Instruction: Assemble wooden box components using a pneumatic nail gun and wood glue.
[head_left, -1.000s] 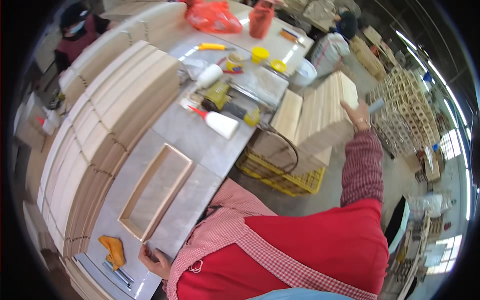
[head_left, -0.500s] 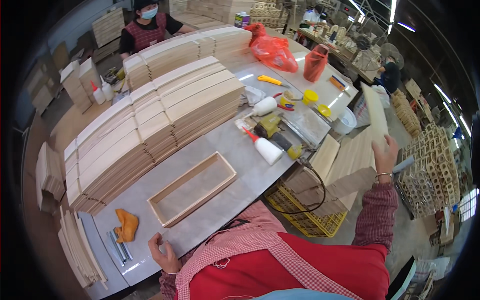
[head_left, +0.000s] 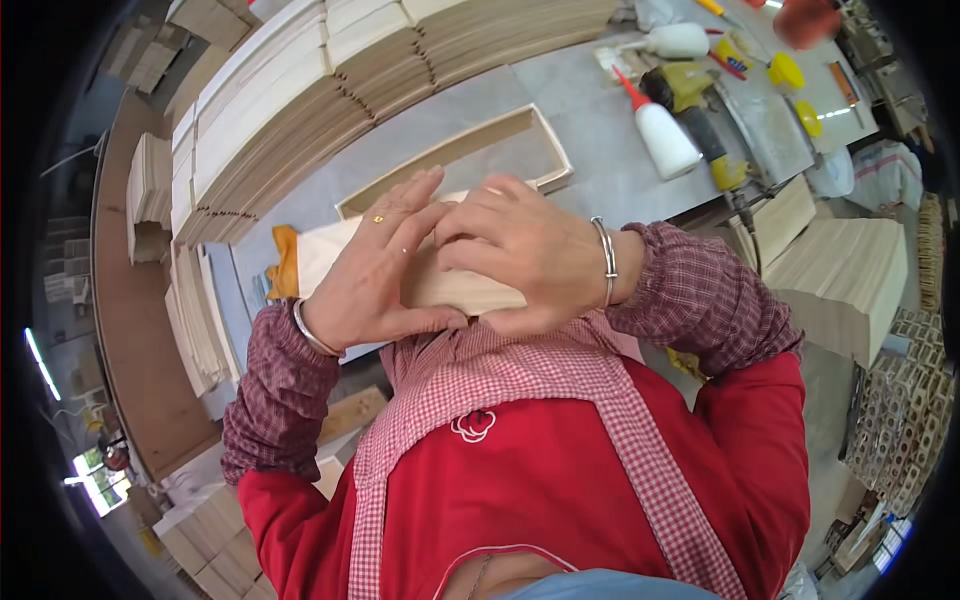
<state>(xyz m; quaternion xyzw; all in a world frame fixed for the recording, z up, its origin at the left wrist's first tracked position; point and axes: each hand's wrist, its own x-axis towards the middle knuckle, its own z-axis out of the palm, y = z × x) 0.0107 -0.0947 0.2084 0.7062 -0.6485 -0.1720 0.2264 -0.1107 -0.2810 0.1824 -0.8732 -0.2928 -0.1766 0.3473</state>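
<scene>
A pale, thin wooden board (head_left: 465, 290) lies crosswise between my hands, in front of my apron at the table's near edge. My left hand (head_left: 380, 265) grips it near its middle, fingers over the far edge and thumb along the near one. Close beside it, my right hand (head_left: 535, 250) closes around the board's right part, and the fingertips of both hands almost meet. Just beyond my hands, a rectangular wooden frame (head_left: 555, 145) rests on the grey table (head_left: 600, 210), its near side partly hidden by them.
Tall stacks of boards (head_left: 380, 70) line the table's far side. An orange cloth (head_left: 284, 255) lies at the left. To the right are a white glue bottle (head_left: 665, 140) with a red tip and a power tool (head_left: 710, 140). More board stacks (head_left: 845, 275) stand at the lower right.
My right hand has brought the board from the right side to in front of me. The left hand has lifted off the table edge and taken hold too. The view has tilted downward.
</scene>
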